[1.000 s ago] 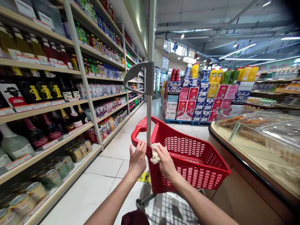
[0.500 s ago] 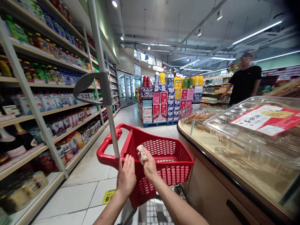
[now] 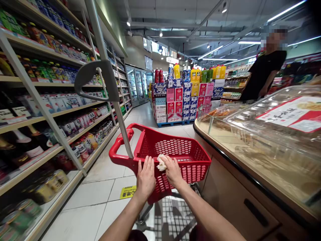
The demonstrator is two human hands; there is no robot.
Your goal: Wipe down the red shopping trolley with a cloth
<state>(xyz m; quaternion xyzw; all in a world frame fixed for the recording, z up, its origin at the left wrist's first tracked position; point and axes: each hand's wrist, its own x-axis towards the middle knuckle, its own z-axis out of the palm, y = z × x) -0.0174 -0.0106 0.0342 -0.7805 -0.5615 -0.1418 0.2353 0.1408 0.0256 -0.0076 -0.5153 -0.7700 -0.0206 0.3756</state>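
Note:
A red shopping basket [image 3: 175,142] on wheels stands in front of me, with a grey upright handle [image 3: 107,82] rising at its left. My left hand [image 3: 145,179] rests against the near side of the basket at the rim, its fingers stretched out and holding nothing. Just right of it, my right hand [image 3: 173,172] is closed on a crumpled whitish cloth [image 3: 162,162] and presses it at the same rim. I cannot make out whether the cloth is fabric or paper. The inside of the basket shows only in part.
Drink shelves [image 3: 55,87] line the left side. To the right is a food counter [image 3: 225,147] bearing clear plastic packs [image 3: 283,117]. Stacked drink cartons [image 3: 187,100] stand ahead. A person in black [image 3: 265,73] is beyond the counter. A yellow floor sticker [image 3: 127,192] lies below.
My right hand has brought the cloth down from above the basket's opening onto the near rim. My left hand stays at the rim. The view has tilted downward, and the person at right appears closer.

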